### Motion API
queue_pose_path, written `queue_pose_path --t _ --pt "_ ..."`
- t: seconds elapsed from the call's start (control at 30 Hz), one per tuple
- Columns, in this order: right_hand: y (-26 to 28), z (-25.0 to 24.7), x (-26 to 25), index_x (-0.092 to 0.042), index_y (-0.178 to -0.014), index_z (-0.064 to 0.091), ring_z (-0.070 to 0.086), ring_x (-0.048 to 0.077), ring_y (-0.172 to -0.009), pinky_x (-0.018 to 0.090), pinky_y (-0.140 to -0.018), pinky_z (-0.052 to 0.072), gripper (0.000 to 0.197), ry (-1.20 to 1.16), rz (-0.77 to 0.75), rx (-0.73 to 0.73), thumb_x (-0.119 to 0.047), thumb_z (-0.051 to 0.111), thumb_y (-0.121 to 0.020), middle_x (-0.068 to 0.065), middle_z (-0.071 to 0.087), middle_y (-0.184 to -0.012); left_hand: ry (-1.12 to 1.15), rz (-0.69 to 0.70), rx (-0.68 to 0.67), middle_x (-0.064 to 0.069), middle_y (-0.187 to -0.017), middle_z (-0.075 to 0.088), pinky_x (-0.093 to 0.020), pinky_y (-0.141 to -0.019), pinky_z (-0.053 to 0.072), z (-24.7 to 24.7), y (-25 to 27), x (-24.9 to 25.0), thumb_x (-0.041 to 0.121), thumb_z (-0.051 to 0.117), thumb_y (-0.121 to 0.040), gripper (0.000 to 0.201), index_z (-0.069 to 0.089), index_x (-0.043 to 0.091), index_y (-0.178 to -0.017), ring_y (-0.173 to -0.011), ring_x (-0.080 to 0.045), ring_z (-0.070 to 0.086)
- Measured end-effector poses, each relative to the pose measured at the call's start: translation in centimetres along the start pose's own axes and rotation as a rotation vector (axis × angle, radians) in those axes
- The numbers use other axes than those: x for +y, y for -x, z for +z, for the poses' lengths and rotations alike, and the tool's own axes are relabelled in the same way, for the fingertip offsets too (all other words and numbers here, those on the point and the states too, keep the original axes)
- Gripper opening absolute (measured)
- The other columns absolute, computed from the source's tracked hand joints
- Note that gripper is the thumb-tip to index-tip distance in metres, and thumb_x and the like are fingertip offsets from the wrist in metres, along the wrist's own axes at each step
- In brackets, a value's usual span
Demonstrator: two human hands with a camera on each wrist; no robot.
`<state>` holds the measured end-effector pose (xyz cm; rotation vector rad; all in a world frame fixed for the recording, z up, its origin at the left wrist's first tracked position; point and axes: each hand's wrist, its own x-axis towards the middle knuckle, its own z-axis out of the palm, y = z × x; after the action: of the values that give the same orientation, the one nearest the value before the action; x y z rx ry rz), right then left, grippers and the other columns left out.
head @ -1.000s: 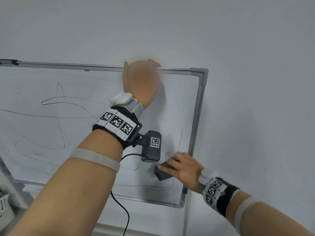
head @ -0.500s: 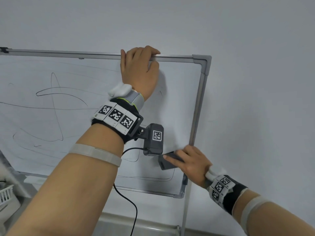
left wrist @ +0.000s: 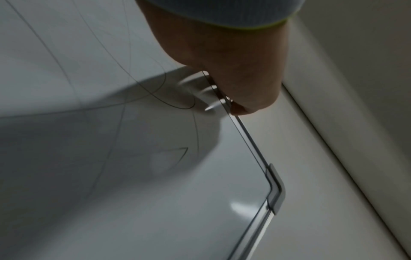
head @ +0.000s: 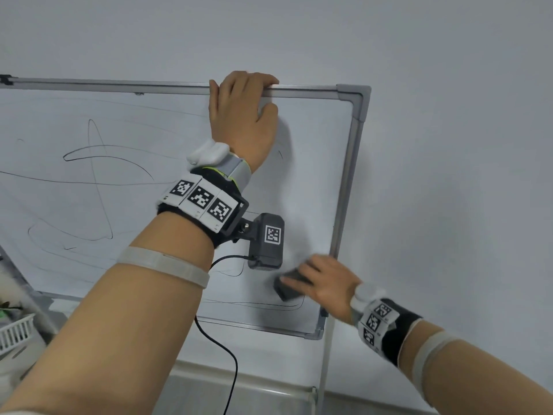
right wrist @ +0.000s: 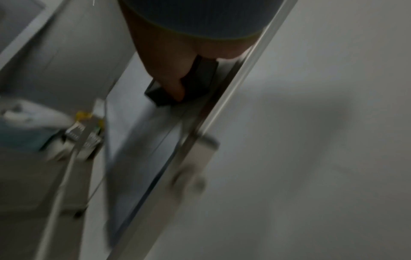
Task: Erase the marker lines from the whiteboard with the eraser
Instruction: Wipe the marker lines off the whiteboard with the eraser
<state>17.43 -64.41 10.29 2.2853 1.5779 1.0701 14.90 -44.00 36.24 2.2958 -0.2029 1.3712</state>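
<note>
A metal-framed whiteboard point(head: 314, 163) stands against the grey wall, with thin black marker lines point(head: 98, 181) looping over its left and middle parts and a line point(head: 269, 308) along the bottom. My left hand point(head: 242, 115) grips the top frame rail point(left wrist: 246, 133), fingers curled over it. My right hand point(head: 323, 283) holds a dark eraser point(head: 287, 287) flat against the board near the lower right corner, beside the right frame. In the right wrist view the eraser point(right wrist: 195, 84) shows under the thumb, blurred.
A white plastic basket point(head: 15, 333) with clutter sits at the lower left. The wrist camera's black cable point(head: 221, 351) hangs below my left forearm. The board's stand leg point(head: 324, 363) runs down from the lower right corner.
My left hand settled its grip on the top rail. My right hand slid the eraser slightly up and left along the board's right edge, and the vertical line there is gone.
</note>
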Motion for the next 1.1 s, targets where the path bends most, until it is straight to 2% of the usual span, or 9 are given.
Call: queue_pose_path --t 0.13,0.27,0.37,0.47,0.6,0.67,0.73,0.87,1.1 --pt "1.3 0.4 -0.2 -0.024 -0.146 0.051 0.052 0.026 -0.097 0.037 -0.086 0.050 0.083 0.017 0.004 -0.058 -0.003 0.075 -0.068 0.003 0.058 -0.108 0.017 0.000 0.005 -0.003 -0.161 0.029 -0.048 -0.123 0.015 0.1 4.0 -0.3 0.024 0.040 -0.087 0.062 0.042 0.025 -0.149 -0.153 -0.027 0.014" --pt "-2.3 -2.5 2.5 -0.022 -0.149 0.047 0.047 0.029 -0.092 0.039 -0.083 0.041 0.090 0.079 0.216 0.170 0.000 0.073 -0.066 0.009 0.056 -0.109 0.101 -0.279 0.264 -0.011 -0.137 0.043 -0.036 -0.106 0.036 1.7 13.0 -4.0 0.025 0.052 -0.083 0.053 0.050 0.010 -0.133 -0.126 -0.029 0.043" --pt "-2.5 -2.3 2.6 -0.021 -0.148 0.051 0.047 0.029 -0.088 0.040 -0.079 0.040 0.079 0.111 0.249 0.222 0.002 0.064 -0.073 0.010 0.057 -0.106 0.179 -0.816 0.376 -0.009 -0.117 0.045 -0.047 -0.094 0.044 4.0 19.9 -8.1 0.024 0.058 -0.082 0.039 0.049 0.006 -0.115 -0.099 -0.032 0.049" --pt "0.8 0.8 -0.2 -0.018 -0.146 0.051 0.051 0.032 -0.096 0.043 -0.087 0.047 0.080 0.080 -0.005 -0.066 0.006 0.048 -0.070 0.010 0.054 -0.111 0.275 -1.591 0.233 -0.015 -0.127 0.051 -0.039 -0.090 0.047 6.1 27.9 -12.5 0.027 0.061 -0.081 0.046 0.043 0.008 -0.119 -0.096 -0.033 0.055" --pt "3.4 3.1 -1.9 -0.019 -0.141 0.056 0.053 0.031 -0.102 0.042 -0.098 0.044 0.069 0.050 -0.142 -0.246 -0.001 0.027 -0.081 0.006 0.054 -0.113 0.510 -1.913 -0.083 -0.019 -0.139 0.055 -0.032 -0.081 0.047 9.2 35.4 -14.3 0.009 0.054 -0.094 0.046 0.047 0.005 -0.139 -0.122 -0.035 0.057" --pt "2.3 2.7 -1.5 -0.021 -0.145 0.052 0.050 0.030 -0.104 0.042 -0.099 0.040 0.070 0.057 -0.120 -0.196 -0.001 0.048 -0.078 0.005 0.052 -0.114 0.626 -1.888 -0.237 -0.021 -0.149 0.047 -0.032 -0.075 0.048 9.9 36.8 -13.2 0.008 0.052 -0.095 0.047 0.047 -0.002 -0.141 -0.136 -0.037 0.047" --pt "1.0 2.9 -1.5 -0.022 -0.148 0.048 0.051 0.031 -0.107 0.042 -0.096 0.039 0.079 0.061 -0.075 -0.171 -0.003 0.063 -0.073 0.005 0.054 -0.116 0.713 -1.905 -0.246 -0.022 -0.148 0.047 -0.044 -0.091 0.052 11.0 37.6 -12.7 0.009 0.054 -0.093 0.047 0.049 -0.001 -0.139 -0.135 -0.038 0.049" --pt "1.1 4.8 -3.9 -0.023 -0.139 0.057 0.052 0.031 -0.109 0.041 -0.096 0.038 0.074 0.016 -0.107 -0.260 -0.008 0.072 -0.067 0.004 0.055 -0.117 0.895 -1.905 -0.296 -0.018 -0.125 0.058 -0.047 -0.091 0.056 11.8 36.8 -10.6 0.014 0.055 -0.095 0.022 0.058 0.001 -0.112 -0.105 -0.034 0.066" --pt "1.6 4.9 -6.2 -0.016 -0.128 0.062 0.051 0.030 -0.112 0.039 -0.092 0.043 0.057 -0.094 0.068 -0.280 -0.013 0.071 -0.072 0.004 0.057 -0.114 1.263 -1.787 -0.474 -0.027 -0.104 0.073 -0.051 -0.101 0.052 12.7 33.9 -7.4 0.054 0.064 -0.090 0.062 0.059 0.003 -0.125 -0.104 -0.039 0.070"
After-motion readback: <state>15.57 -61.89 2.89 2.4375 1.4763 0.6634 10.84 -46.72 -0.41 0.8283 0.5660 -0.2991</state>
